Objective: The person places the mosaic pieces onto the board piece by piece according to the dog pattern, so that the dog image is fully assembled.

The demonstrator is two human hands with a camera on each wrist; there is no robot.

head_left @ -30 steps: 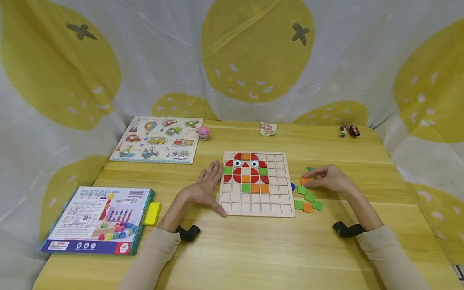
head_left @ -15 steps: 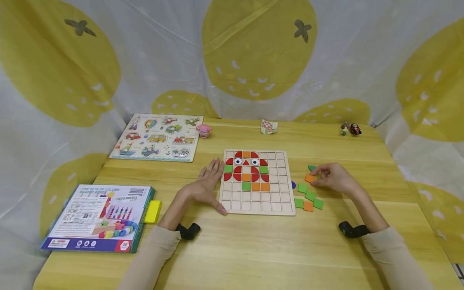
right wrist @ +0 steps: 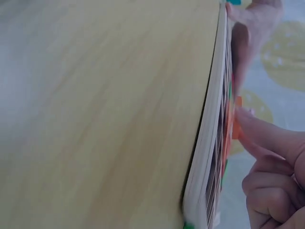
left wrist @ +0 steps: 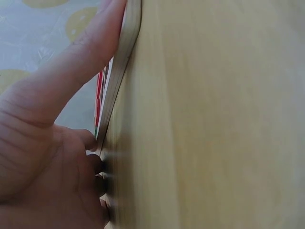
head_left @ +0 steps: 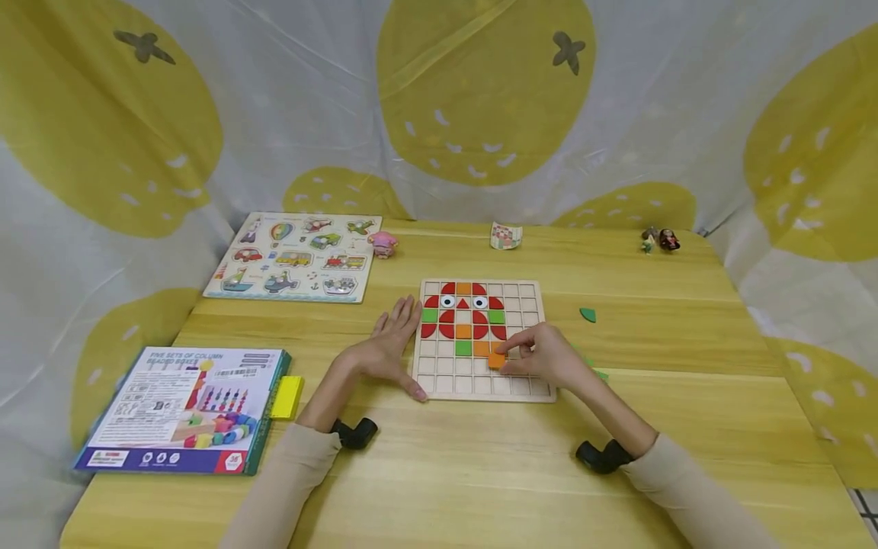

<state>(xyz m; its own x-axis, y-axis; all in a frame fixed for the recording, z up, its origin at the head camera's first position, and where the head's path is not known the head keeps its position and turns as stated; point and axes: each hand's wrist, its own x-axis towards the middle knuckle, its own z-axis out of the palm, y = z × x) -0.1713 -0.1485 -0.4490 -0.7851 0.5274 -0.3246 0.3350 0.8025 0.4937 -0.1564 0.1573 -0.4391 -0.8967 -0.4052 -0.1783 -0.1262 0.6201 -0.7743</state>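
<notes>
A wooden grid board point(head_left: 466, 387) lies on the table, its cells partly filled with red, orange and green tiles and two eye pieces. Between thumb and index finger, my right hand point(head_left: 552, 357) pinches an orange square tile point(head_left: 496, 362) over the lower middle of the grid; the right wrist view shows this orange tile point(right wrist: 236, 119) edge-on at the board's face. My left hand point(head_left: 386, 354) rests with spread fingers along the board's left side, thumb at the near left corner. Up close, that thumb touches the board's edge point(left wrist: 122, 59). Most loose tiles are hidden behind my right hand and wrist.
A green quarter-round piece point(head_left: 588, 314) lies right of the board. A vehicle puzzle point(head_left: 295, 259), a pink figurine point(head_left: 382, 245), a small pattern card point(head_left: 506, 235) and little figures point(head_left: 661, 241) sit farther back. At left are a boxed bead set point(head_left: 185, 408) and a yellow block point(head_left: 287, 397).
My right hand has picked up the orange square tile from right of the board and carried it left over the grid. The left hand has stayed at the board's left side.
</notes>
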